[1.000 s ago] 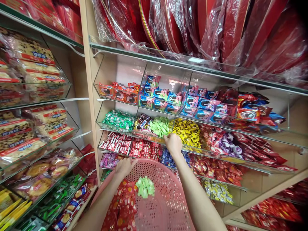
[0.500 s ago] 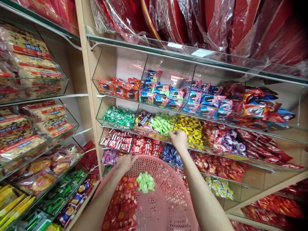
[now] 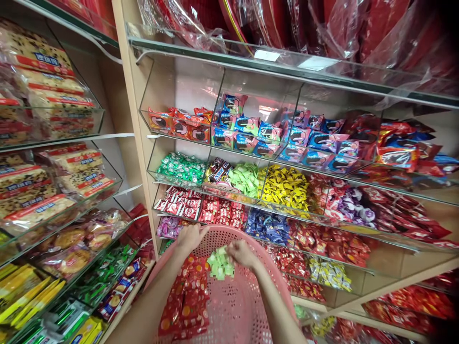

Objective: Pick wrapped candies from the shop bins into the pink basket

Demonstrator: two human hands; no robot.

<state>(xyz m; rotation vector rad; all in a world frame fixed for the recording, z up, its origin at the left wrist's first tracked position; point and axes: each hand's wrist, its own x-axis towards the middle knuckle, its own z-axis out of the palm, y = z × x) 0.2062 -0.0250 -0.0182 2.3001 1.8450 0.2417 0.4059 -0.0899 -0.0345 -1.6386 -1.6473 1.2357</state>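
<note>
A pink perforated plastic basket [image 3: 265,291] fills the lower middle, tilted toward me. My left hand [image 3: 191,237] is closed over its far rim, on the left. Inside the basket my right hand [image 3: 243,253] has its fingers curled together, with light green at the fingertips, right against a small heap of light green wrapped candies [image 3: 221,265]. Exactly how much the fingers hold is hidden. Red patterned packets [image 3: 186,306] lie on the left side of the basket. More candies of the same light green [image 3: 245,179] sit in a clear shelf bin above, beside Snickers bars [image 3: 218,170].
Glass-fronted bins hold yellow candies [image 3: 285,191], green candies [image 3: 182,168], dark blue candies [image 3: 267,226] and red packets [image 3: 222,210]. Wrapped bread [image 3: 53,91] stacks on the left shelves. A glass shelf edge [image 3: 215,55] runs above, with red plastic-wrapped items over it.
My right hand has moved from the front of the light green candy bin down into the basket, to the green heap. My left hand stays on the rim.
</note>
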